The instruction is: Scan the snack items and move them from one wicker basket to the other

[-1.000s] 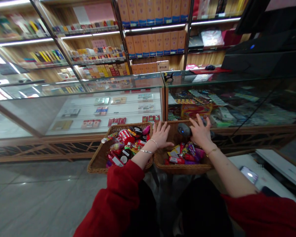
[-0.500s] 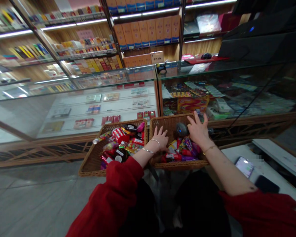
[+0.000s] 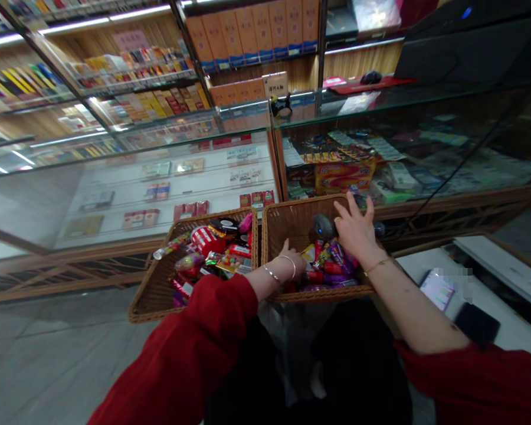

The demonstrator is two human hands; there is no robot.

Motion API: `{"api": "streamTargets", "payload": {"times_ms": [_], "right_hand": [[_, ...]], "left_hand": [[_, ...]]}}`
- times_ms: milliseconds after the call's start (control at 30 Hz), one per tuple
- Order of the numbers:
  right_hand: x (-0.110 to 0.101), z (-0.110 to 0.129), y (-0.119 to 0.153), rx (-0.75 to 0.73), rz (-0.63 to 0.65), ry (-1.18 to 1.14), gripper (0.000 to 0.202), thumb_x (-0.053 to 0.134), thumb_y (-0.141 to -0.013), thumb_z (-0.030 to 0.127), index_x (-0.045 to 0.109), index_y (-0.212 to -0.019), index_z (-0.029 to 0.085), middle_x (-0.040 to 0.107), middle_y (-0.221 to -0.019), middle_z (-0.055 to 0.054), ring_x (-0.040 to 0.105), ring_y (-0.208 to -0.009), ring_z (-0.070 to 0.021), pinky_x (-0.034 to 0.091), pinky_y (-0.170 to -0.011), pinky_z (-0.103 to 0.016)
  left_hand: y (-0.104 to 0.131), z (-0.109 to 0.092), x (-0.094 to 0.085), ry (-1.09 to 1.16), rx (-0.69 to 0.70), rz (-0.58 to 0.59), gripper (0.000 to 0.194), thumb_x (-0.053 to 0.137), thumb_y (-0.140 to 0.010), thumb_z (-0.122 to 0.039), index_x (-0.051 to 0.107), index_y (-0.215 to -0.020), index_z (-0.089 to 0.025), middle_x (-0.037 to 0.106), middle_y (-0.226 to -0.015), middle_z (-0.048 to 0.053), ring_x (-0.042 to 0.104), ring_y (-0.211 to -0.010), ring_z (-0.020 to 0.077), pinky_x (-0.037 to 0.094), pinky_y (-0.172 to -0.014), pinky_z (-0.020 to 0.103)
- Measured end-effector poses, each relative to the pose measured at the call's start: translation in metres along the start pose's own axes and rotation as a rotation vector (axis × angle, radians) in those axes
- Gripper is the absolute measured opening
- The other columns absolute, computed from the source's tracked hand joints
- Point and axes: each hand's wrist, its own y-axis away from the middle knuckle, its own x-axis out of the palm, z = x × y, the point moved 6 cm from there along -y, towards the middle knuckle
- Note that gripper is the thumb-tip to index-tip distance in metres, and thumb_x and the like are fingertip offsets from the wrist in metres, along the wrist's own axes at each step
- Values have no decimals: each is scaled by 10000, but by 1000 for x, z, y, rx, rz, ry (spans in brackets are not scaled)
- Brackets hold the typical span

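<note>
Dipping deeper than before, the left hand reaches wrapped sweets.

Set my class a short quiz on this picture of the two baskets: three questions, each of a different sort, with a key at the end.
1. Is the left hand in the left basket or the right basket?

2. Multiple choice: which of these is the right hand nearest to?
A) striped tub
B) grey device
C) computer mouse

3. True or false: a phone lies to the right of both baskets.

Key:
1. The right basket
2. B
3. True
</note>
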Motion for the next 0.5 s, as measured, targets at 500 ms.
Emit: {"api": "streamTargets", "payload": {"times_ms": [500], "right_hand": [[1, -2, 1, 13, 0, 1, 289, 543, -836, 120, 786, -981, 186, 566, -1508, -67, 228, -1533, -377, 162, -1191, -715]], "left_hand": [[7, 3, -22, 69, -42, -75, 211, 755, -822, -335, 757, -988, -205, 798, -1025, 116, 727, -1021, 299, 209, -1159, 736]]}}
